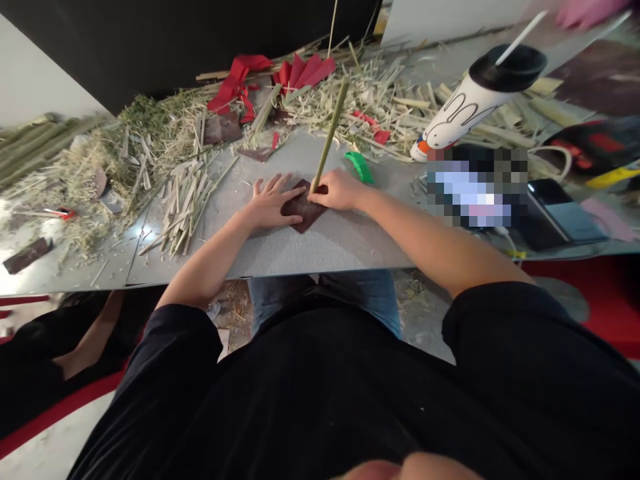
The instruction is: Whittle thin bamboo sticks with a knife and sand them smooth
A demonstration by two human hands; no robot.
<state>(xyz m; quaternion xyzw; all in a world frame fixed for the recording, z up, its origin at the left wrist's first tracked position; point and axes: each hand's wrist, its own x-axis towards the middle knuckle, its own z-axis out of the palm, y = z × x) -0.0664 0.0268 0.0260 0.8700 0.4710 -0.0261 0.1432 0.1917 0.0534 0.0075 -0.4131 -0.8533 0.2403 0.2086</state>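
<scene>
My left hand [270, 200] lies flat with fingers spread, pressing on a dark brown sheet [304, 212] on the grey tabletop [320, 247]. My right hand [340, 190] is closed around the lower end of a long green stick [330, 133], which stands tilted with its bottom end on the sheet. A green curved object [360, 167] lies just beyond my right hand.
A pile of cut pale sticks [185, 200] lies left of my hands. Straw scraps and red folded paper [300, 70] cover the far side. A white cup with black lid and straw [475, 97] stands at right, near a phone [565, 213]. Another person's arm [90, 340] shows lower left.
</scene>
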